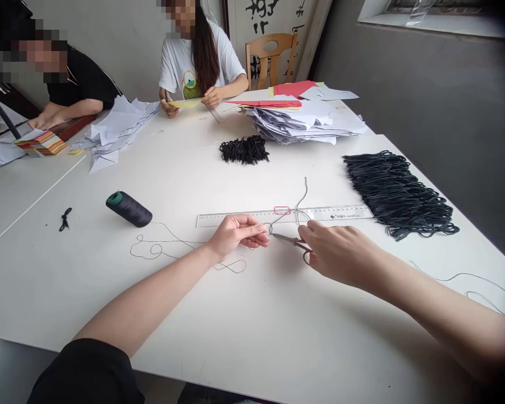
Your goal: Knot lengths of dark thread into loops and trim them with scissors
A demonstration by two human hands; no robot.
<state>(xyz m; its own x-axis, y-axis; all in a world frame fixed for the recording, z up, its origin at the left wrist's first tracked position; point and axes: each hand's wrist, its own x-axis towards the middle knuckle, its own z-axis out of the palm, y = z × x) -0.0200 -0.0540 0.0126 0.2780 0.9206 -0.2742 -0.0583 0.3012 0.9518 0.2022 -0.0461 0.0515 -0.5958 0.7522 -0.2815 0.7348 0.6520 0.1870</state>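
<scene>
Left hand [240, 231] pinches a dark cord [297, 209] at its fingertips while the right hand [340, 247] grips scissors [293, 241] beside the cord's loop, between the hands; light and limp, it probably handles best pinched near the loop.

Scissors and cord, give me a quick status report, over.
Left hand pinching dark cord. Right hand on scissors, tips close by the cord. Clear ruler just beyond; nothing apparent blocking the blades.
</scene>
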